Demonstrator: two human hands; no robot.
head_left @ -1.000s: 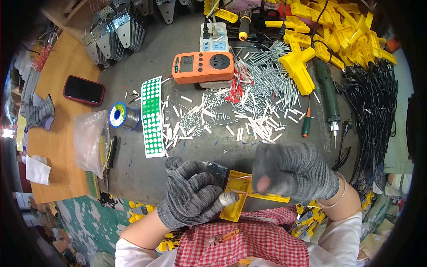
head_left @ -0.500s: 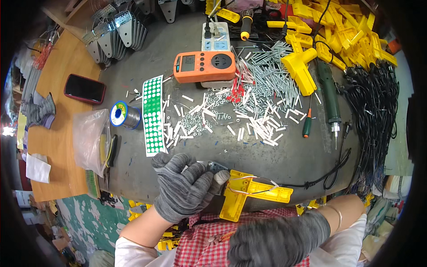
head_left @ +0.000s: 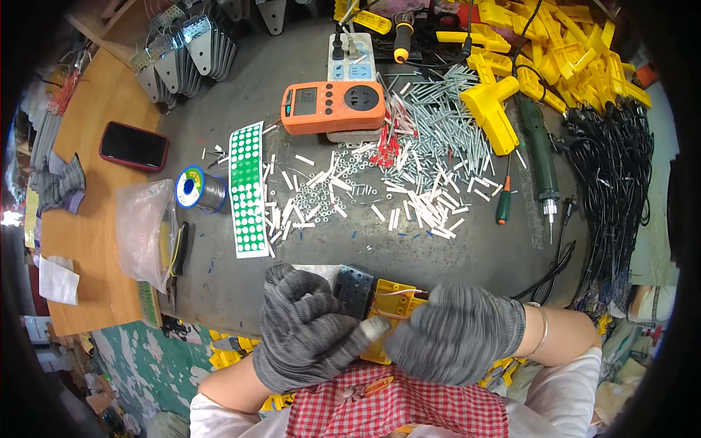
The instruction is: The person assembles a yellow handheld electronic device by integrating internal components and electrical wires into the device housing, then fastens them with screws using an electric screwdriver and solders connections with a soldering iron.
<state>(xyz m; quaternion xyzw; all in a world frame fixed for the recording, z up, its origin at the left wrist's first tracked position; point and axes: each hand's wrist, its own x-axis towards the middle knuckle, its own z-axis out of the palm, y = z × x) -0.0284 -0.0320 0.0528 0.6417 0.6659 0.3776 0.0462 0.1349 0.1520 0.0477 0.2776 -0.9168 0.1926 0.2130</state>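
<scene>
Near the front edge of the bench lies a yellow plastic housing (head_left: 394,299), a half-shell with a thin white wire inside it. A dark perforated metal plate (head_left: 355,287) adjoins its left end. My left hand (head_left: 310,328), in a grey knit glove, is closed around the plate and housing, its pale thumb tip pressing at the housing's edge. My right hand (head_left: 460,332), gloved alike, covers the right part of the housing. Motion smears its fingers, so whether they grip anything is hidden. A black cable (head_left: 544,281) runs out to the right of that hand.
Ahead lie white sleeves (head_left: 431,212), nuts (head_left: 314,201) and screws (head_left: 453,117). An orange meter (head_left: 332,107), a sticker sheet (head_left: 248,190) and a solder spool (head_left: 201,190) stand behind. Rightward are a screwdriver (head_left: 504,201), a green power driver (head_left: 539,153) and black cables (head_left: 613,182).
My right hand has moved up from over my lap onto the housing, now covering its right part. My left hand has shifted slightly down, leaving more of the metal plate visible.
</scene>
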